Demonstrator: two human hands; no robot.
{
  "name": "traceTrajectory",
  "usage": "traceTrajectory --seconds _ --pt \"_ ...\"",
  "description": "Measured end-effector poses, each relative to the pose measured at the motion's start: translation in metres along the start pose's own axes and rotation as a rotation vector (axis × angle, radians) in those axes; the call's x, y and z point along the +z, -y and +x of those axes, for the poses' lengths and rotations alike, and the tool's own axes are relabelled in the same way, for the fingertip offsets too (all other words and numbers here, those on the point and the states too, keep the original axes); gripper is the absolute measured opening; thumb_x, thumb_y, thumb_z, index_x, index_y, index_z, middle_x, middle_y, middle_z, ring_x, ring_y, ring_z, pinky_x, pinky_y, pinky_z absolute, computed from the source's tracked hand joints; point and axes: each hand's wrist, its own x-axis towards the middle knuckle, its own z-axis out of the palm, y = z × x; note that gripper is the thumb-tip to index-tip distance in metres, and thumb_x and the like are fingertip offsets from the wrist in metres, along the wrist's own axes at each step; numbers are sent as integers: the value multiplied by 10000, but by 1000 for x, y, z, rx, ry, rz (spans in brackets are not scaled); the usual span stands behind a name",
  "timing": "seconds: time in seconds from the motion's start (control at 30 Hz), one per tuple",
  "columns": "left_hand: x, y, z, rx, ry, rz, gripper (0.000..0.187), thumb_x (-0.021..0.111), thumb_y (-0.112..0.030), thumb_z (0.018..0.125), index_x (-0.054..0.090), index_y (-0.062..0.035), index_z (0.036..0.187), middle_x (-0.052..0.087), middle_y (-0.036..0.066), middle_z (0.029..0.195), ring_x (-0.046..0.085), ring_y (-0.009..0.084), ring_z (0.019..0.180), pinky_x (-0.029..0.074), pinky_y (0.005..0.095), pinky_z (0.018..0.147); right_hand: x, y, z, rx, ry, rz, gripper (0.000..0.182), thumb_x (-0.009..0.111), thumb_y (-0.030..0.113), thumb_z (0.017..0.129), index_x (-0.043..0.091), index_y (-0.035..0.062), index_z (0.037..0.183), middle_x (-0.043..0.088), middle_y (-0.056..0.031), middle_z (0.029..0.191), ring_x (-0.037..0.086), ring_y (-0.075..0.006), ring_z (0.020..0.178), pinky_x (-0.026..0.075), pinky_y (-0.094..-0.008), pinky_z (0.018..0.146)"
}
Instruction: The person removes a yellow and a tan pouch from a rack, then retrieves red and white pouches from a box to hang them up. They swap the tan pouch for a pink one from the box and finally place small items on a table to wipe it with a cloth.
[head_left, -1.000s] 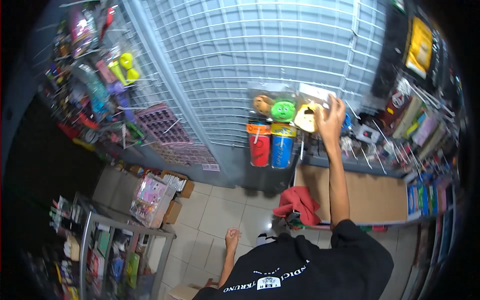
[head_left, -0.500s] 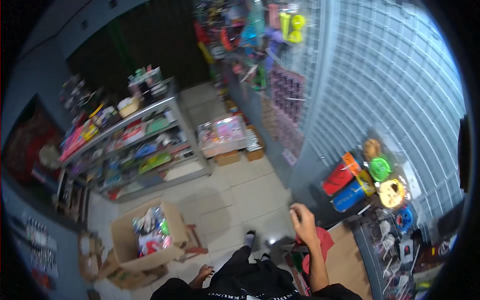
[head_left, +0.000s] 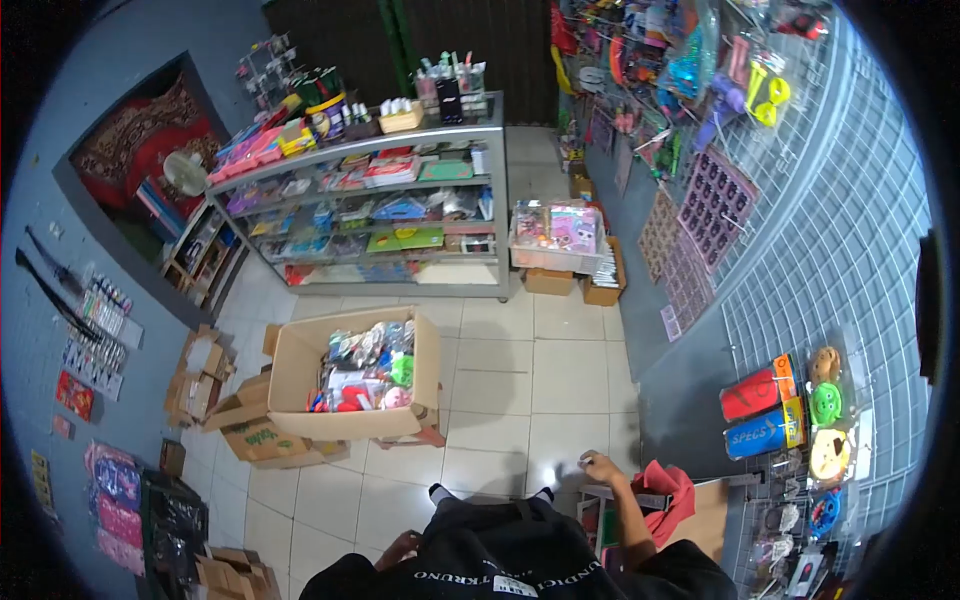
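My right hand (head_left: 602, 467) is held out over the floor at the lower right. Its fingers are curled together, and whatever may be between them is too small to make out. Beside its forearm hangs a red cloth (head_left: 672, 505) over a metal-edged rack. My left hand (head_left: 402, 546) hangs low beside my black shirt (head_left: 500, 560), partly hidden, with loosely parted fingers and nothing visible in them. Ahead and to the left stands an open cardboard box (head_left: 290, 365) filled with packaged small goods (head_left: 365, 365), on a reddish stool (head_left: 428, 430).
A glass display case (head_left: 497, 230) crosses the back, its shelves full. A plastic bin (head_left: 560, 258) sits on cartons beside it. On the right, a wire grid wall (head_left: 850, 180) carries pouches, including a blue one (head_left: 757, 437). Flattened cardboard (head_left: 270, 440) lies left of the box.
My view has swung so the box, case and wall goods sit farther right. My right hand is lower in view; my left hand has drawn closer to my shirt.
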Motion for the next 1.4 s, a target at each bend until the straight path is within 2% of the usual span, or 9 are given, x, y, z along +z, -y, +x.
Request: traceTrajectory --seconds 0.1,0.3,0.47,0.57,0.63,0.7,0.9,1.13,1.4 --pt "-18 -1 -4 -53 -118 129 517 633 -426 890 534 -34 1214 695 117 955 668 248 836 539 416 687 63 -83 58 70 5 220 367 633 344 875 650 76 1125 708 -140 948 665 -231 829 532 -389 728" --pt "-86 4 1 -102 -235 43 522 634 -473 887 523 -60 1187 684 112 977 644 227 819 532 388 657 149 -54 40 672 369 257 324 567 361 932 603 158 1181 707 -92 1018 666 -175 670 543 -355 536" --pt "-132 14 -33 -94 -462 -61 504 639 -460 891 536 -46 1159 681 115 948 638 186 787 520 334 605 201 -10 82 427 597 326 354 517 368 953 545 184 1254 672 -32 1109 660 -146 862 540 -341 646" --pt "-157 25 -37 -54 -469 52 491 670 -380 880 527 -11 1170 680 122 918 636 214 756 522 349 633 236 -19 151 50 328 164 312 690 290 826 651 76 1050 676 -72 880 649 -141 664 519 -282 518" --pt "-167 21 -30 168 -673 211 471 693 -305 859 520 2 1171 666 147 948 632 252 786 521 360 683 235 60 156 -242 -315 -192 272 664 282 836 657 41 963 681 -164 903 665 -298 790 531 -395 673" --pt "-171 11 -22 330 -834 243 484 720 -232 826 508 11 1188 633 184 1025 616 304 878 504 387 778 209 149 153 -376 -492 -137 340 647 221 852 592 11 1114 625 -232 1070 585 -423 989 473 -469 892" --pt "-195 -143 -31 719 -1110 540 638 771 -224 770 461 7 1278 502 229 1259 458 395 1186 357 476 1004 158 382 145 -641 -726 143 202 558 42 902 586 -5 1096 598 -162 1035 600 -321 986 474 -405 869" --pt "-241 -301 -6 880 -886 861 625 778 -377 749 527 -59 1225 552 157 1223 491 346 1154 364 466 979 194 475 193 -727 -157 -32 189 614 73 858 605 53 1046 594 -154 1037 610 -325 967 489 -403 851" --pt "-250 -307 63 571 -767 937 381 545 -459 916 695 -109 940 701 99 815 652 267 789 410 396 775 276 471 235 -469 114 -316 365 681 263 819 616 104 1141 577 -149 1190 562 -345 1110 459 -461 933"
